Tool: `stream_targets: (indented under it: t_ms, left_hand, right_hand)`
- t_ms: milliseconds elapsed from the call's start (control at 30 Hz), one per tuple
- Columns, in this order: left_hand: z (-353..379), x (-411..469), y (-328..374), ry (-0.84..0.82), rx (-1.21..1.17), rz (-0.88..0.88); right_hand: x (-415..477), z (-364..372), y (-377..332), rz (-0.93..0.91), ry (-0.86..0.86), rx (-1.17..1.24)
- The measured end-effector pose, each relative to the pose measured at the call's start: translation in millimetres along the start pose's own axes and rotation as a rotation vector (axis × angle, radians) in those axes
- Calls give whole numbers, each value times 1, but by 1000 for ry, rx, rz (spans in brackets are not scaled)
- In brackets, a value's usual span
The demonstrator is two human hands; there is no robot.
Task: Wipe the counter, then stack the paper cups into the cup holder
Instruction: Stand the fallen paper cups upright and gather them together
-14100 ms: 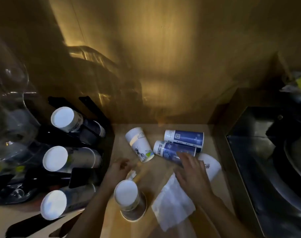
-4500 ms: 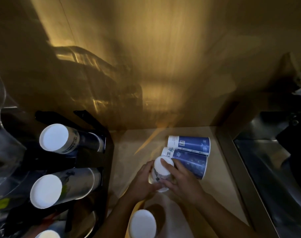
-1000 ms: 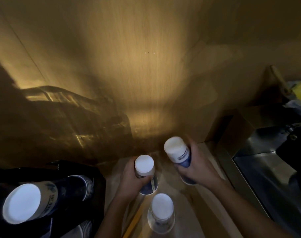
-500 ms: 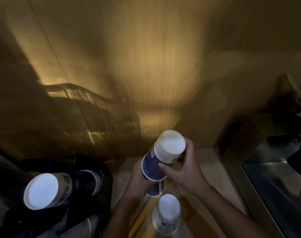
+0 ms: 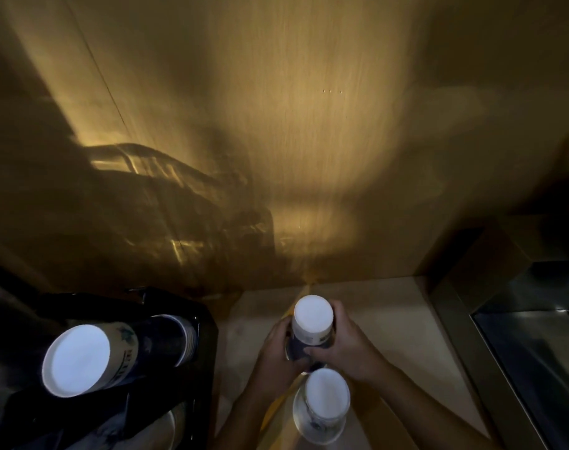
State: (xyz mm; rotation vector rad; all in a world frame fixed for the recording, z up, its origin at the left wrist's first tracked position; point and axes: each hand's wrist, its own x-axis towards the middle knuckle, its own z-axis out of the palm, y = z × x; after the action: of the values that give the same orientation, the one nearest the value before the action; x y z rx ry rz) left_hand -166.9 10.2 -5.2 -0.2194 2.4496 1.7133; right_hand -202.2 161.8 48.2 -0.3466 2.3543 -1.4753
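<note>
A stack of blue paper cups (image 5: 312, 326) stands upside down on the wooden counter (image 5: 393, 339), white bottom up. My left hand (image 5: 276, 355) grips its left side and my right hand (image 5: 348, 349) wraps its right side. Just in front of it stands a second upside-down stack of white printed cups (image 5: 325, 401), held by neither hand. At the left, the black cup holder (image 5: 198, 352) carries a row of nested cups (image 5: 91, 358) lying on their side, white bottom toward me.
A wooden wall (image 5: 292, 141) rises behind the counter. A steel sink (image 5: 536, 352) lies to the right behind a raised edge. The light is dim and yellow.
My right hand has brought its blue cup down over the cup in my left hand. Both hands now hold one stack on the counter.
</note>
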Motion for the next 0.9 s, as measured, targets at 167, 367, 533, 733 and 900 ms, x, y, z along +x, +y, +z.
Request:
stream_targets:
  t_ms: [167, 367, 533, 733, 900]
  left_hand:
    - [3, 10, -4, -16, -10, -37]
    - [2, 23, 25, -200, 125, 24]
    - [7, 25, 51, -435, 116, 39]
    - [16, 15, 59, -588, -76, -68]
    - [7, 3, 68, -458, 2, -99]
  right_hand:
    - [7, -7, 6, 49, -9, -33]
    - [0, -21, 14, 68, 49, -36]
    - [-23, -39, 29, 108, 110, -49]
    - [-58, -44, 43, 130, 173, -4]
    - [-70, -44, 40, 114, 186, -41]
